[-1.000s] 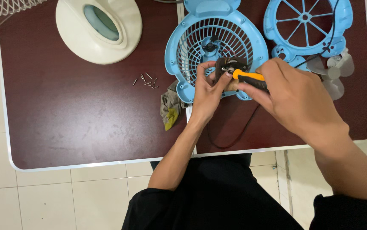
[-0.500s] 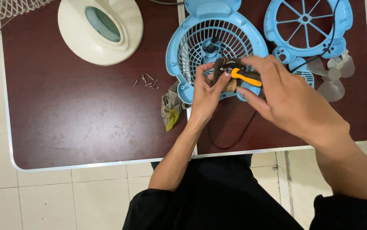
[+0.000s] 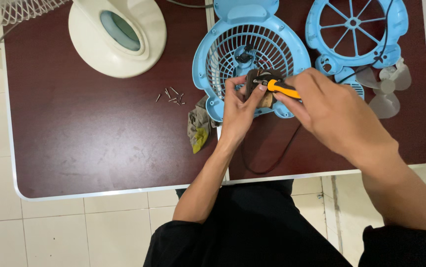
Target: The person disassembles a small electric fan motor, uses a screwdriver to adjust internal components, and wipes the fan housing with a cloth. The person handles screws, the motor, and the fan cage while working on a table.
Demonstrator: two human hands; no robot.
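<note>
Fingers of left hand (image 3: 240, 106) pinch small motor (image 3: 257, 86) over blue fan grille (image 3: 252, 49); right hand (image 3: 331, 113) grips orange screwdriver (image 3: 282, 89), tip on motor. Screws (image 3: 171, 95) lie on table (image 3: 99, 148) nearby.

You have open tabletop (image 3: 89, 148) to the left and in front of your left hand (image 3: 240, 106), broken only by the loose screws (image 3: 171, 95) and the crumpled rag (image 3: 198, 126) just beside it. Straight ahead the blue fan grille (image 3: 252, 49) blocks the way, with the second blue grille (image 3: 354, 29) and clear fan blade (image 3: 386, 89) crowding the right. The cream fan base (image 3: 119, 34) fills the far left corner.
</note>
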